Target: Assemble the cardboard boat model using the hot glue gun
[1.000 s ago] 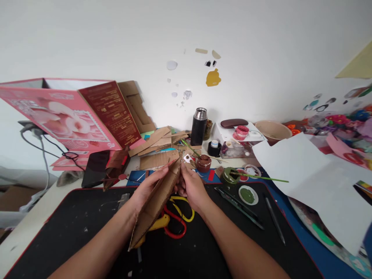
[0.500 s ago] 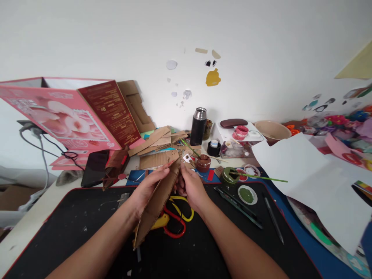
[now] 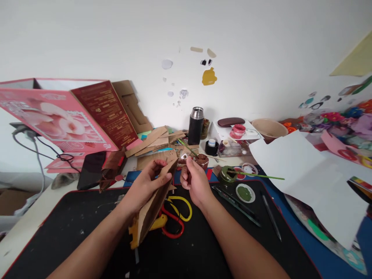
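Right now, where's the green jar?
In the head view, the green jar sits right of the right hand, between the brown jar and the green paint dish.

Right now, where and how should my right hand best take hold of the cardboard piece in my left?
I'd pinch the cardboard piece by its right long edge, near the far end, coming from the right. It slants away from you with that edge exposed; your left hand wraps the left side, thumb across the face. Your right hand is beside that far end.
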`<state>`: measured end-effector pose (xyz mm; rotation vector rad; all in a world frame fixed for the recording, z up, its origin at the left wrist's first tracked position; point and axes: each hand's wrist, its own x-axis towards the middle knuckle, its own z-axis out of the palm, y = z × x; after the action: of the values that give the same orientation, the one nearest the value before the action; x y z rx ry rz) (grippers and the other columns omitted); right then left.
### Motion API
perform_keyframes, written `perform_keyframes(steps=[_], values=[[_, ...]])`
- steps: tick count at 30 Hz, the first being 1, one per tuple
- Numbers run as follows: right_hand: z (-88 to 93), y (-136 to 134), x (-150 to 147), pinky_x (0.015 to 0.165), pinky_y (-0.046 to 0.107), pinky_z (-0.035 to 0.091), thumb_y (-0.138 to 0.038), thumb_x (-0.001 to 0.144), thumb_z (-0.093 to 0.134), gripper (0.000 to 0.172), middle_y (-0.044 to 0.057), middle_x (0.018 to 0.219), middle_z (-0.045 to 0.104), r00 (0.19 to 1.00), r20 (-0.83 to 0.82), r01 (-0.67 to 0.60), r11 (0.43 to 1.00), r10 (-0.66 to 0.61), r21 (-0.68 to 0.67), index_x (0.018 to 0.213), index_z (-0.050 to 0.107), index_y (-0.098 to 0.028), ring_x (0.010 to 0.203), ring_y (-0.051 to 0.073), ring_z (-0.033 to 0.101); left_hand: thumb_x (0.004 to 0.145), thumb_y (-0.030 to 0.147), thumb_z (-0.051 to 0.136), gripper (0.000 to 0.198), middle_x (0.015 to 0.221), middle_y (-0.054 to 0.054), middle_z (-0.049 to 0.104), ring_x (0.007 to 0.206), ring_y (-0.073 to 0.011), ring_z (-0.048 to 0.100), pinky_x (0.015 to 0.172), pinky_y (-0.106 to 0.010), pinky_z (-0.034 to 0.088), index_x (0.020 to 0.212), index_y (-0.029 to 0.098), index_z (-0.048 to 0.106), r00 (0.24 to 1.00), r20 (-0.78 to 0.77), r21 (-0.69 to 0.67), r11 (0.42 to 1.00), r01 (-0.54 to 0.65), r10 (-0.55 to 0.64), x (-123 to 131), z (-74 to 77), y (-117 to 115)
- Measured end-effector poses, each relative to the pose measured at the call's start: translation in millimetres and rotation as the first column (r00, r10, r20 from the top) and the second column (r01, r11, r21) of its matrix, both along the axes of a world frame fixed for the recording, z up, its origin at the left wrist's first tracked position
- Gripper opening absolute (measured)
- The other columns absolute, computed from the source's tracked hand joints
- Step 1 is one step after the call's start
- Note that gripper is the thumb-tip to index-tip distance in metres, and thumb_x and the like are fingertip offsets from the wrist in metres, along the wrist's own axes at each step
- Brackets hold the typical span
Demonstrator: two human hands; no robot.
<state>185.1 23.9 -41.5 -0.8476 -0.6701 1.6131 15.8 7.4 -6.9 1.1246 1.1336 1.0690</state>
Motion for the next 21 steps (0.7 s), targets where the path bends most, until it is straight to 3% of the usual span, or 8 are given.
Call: perform_keyframes(steps=[8,21], values=[[-0.8,-1,0,0.038,0.019,0.015,-0.068,0.073,0.088,0.059,-0.010,0.055,0.048,0.998,-0.015,-0.055,0.998,0.055,-0.013,0.078,0.051,-0.022,0.039,0.005,0.038,0.077,0.051,0.089,0.048,0.100,-0.002,0.072,0.091,-0.0236,0.065,0.082,-0.033,0.049,0.106,0.023,0.062,0.992,-0.078,0.022,0.995,0.097,-0.095,4,-2.6,-4],[-4.2,-2,-3,0.038,0.019,0.015,-0.063,0.072,0.091,0.057,-0.013,0.048,0.039,1.000,-0.013,-0.016,0.999,0.016,-0.043,0.074,0.051,-0.022,0.038,0.004,0.031,0.083,0.053,0.084,0.047,0.106,-0.003,0.070,0.096,-0.0245,0.065,0.085,-0.035,0.048,0.110,0.023,0.059,0.983,-0.133,0.004,0.991,0.131,-0.129,4,-14.3,-3]])
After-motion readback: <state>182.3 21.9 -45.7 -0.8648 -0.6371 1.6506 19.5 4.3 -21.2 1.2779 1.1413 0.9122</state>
